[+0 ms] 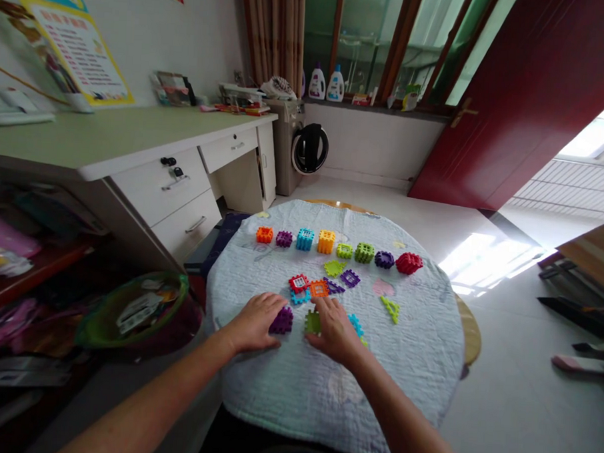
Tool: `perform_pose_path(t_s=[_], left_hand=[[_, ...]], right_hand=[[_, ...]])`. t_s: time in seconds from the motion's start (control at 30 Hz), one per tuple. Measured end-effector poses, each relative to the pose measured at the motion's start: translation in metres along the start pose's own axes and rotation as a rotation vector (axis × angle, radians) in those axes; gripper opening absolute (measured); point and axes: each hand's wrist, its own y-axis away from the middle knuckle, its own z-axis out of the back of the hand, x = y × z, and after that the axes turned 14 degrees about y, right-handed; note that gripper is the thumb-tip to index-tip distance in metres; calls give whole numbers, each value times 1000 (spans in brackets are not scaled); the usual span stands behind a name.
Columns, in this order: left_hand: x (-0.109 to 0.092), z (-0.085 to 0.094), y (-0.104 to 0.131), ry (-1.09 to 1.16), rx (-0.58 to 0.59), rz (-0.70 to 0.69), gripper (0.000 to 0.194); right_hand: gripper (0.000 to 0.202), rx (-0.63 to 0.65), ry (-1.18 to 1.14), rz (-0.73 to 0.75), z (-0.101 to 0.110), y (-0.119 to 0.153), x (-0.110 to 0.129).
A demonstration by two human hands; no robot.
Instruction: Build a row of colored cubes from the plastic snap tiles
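Note:
On the cloth-covered round table (pixel 265 385), my left hand (pixel 258 321) curves around the left side of a purple block piece (pixel 282 321), thumb and fingers apart. A green piece (pixel 312 323) lies under the fingers of my right hand (pixel 331 326), whose thumb rests at its lower edge. Just beyond the hands are a red piece (pixel 299 283), an orange piece (pixel 320 289) and a light-blue piece (pixel 300 297). Another blue piece (pixel 356 324) shows partly behind my right hand. A green triangle (pixel 390 309) lies farther right.
A row of built blocks crosses the table's far part, from an orange one (pixel 264 235) to a red one (pixel 409 263). Left stand a desk (pixel 160 140) and a basket (pixel 133 312). Behind is a washing machine (pixel 285 145); a red door (pixel 518 96) stands right.

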Motion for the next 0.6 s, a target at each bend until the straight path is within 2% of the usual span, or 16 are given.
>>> perform_pose_path(t_s=[0.13,0.23,0.3,0.5,0.6], left_hand=[[-7,3,-7,-64,32,46,51],[-11,6,-9,-94,59,84,46],[-14,7,-10,-111,65,102,44],[-15,5,-13,-141,55,112,38],[-11,4,-16,-133,40,87,39]], right_hand=[[55,-116,45,-153,7,0,-53],[52,-166,-8,-239,-1,6,-91],[48,-185,-74,-246,-10,14,-105],[39,-350,-138,-249,-28,39,-108],[39,-386,-147,-265,-33,43,-106]])
